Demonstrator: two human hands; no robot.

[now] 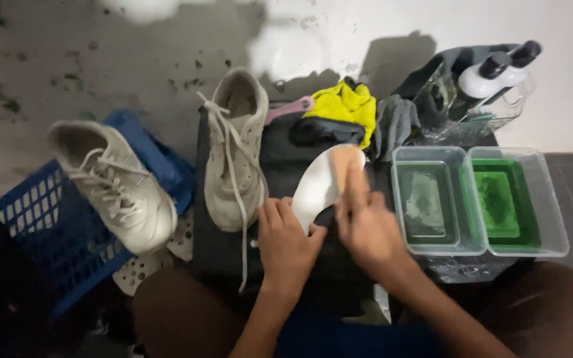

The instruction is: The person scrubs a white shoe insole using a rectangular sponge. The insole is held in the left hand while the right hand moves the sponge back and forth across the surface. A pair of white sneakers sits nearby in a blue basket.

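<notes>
While our left hand [285,240] pins the pale curved insole [314,190] on the dark board [286,149], our right hand [365,222] grips a wooden brush [343,164] against it; beside them 2 clear tubs [479,199] hold green liquid.

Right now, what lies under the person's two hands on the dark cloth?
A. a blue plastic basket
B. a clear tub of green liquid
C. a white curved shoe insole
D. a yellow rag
C: the left hand pins the white curved shoe insole on the dark cloth while the right hand presses a tan wooden brush on it.
</notes>
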